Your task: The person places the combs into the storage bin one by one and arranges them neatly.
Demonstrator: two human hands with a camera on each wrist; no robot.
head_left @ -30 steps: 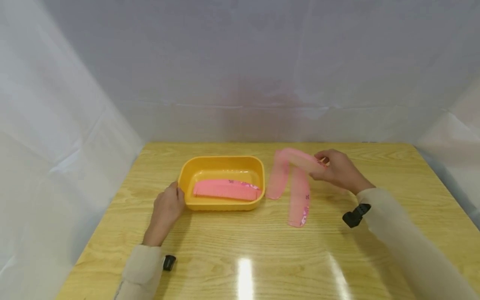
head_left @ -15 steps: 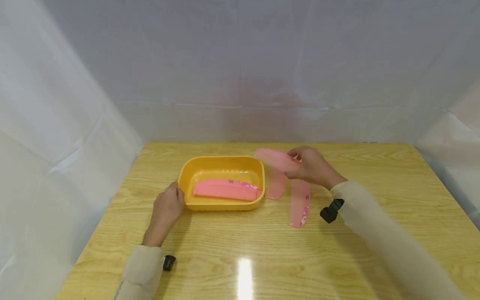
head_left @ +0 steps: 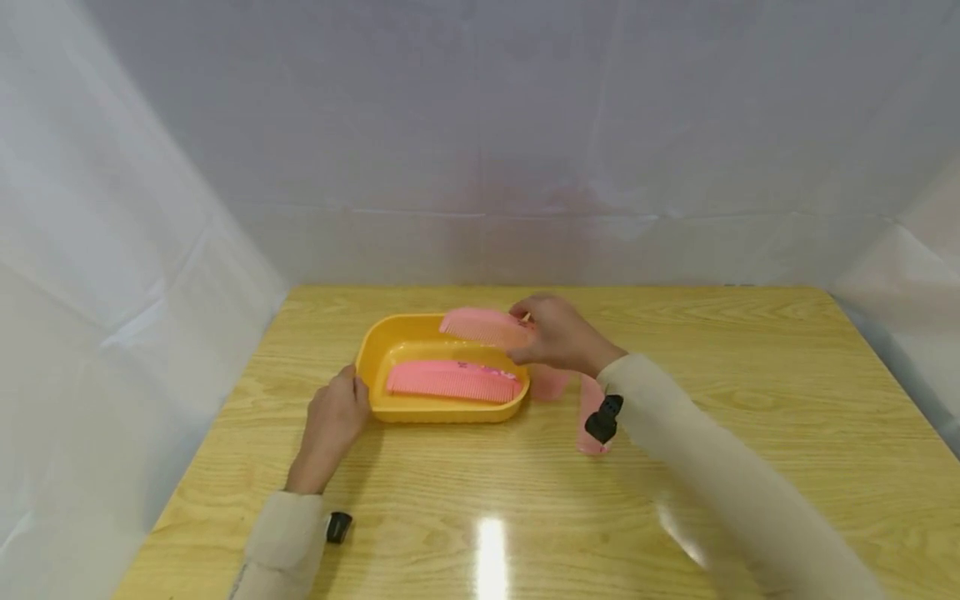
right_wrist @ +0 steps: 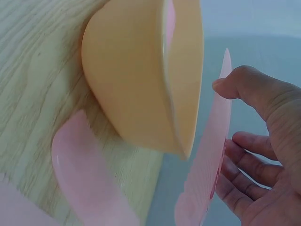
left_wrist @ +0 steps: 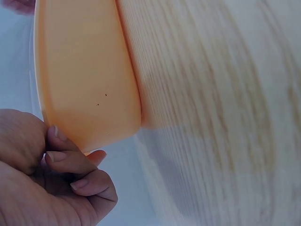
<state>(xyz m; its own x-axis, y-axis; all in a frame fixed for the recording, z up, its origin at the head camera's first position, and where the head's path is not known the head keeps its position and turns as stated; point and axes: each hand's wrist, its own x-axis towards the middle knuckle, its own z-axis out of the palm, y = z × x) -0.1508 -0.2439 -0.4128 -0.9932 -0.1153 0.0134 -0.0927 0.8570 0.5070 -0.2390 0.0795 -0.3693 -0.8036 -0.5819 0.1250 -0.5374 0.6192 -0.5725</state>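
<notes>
Pink and fine-toothed, a comb (head_left: pixel 477 327) is being pinched at one end by the right hand (head_left: pixel 558 332) and is being held above the far right part of a yellow basin (head_left: pixel 438 414), apart from its rim. The basin's left end is being gripped by the left hand's (head_left: pixel 337 410) curled fingers. A second comb (head_left: pixel 450 381) is being cradled inside; a third comb (head_left: pixel 550 383) and a fourth comb (head_left: pixel 592 417), on the counter (head_left: pixel 420 517), are being partly covered by the right arm. Because only one end is being pinched, the comb could be twisted loose; its teeth could be snagged if lowered too near the rim.
</notes>
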